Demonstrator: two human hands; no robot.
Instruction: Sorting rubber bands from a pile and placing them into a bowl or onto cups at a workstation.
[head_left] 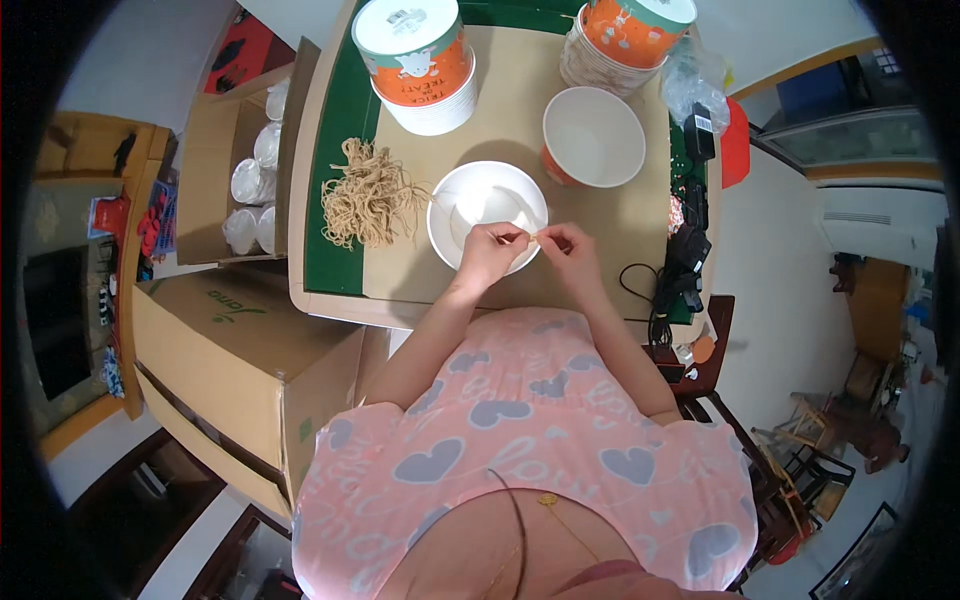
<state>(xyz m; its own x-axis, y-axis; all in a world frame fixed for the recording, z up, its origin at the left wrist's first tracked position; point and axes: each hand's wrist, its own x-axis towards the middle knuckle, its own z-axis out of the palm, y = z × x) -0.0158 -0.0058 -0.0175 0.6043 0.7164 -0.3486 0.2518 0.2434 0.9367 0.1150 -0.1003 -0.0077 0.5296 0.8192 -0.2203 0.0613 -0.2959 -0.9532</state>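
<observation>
Over the near rim of a white paper bowl [462, 190], my left hand [488, 255] and my right hand [573, 258] meet fingertip to fingertip. Both are closed in a pinch on a thin tan piece of twine [533, 238], mostly hidden by the fingers. Left of the bowl lies a loose heap of tan twine [365, 195], with a strand reaching toward the bowl's rim. An orange paper tub [596, 138], white inside, stands behind my right hand with its mouth up and tilted toward me.
Stacked tubs, orange-and-green [415, 75] at back left and another orange stack [628, 40] at back right, border the work. Black cables and adapters [688, 250] line the table's right edge. Left stand an open carton [215, 160] of wrapped white items and a large cardboard box [250, 330].
</observation>
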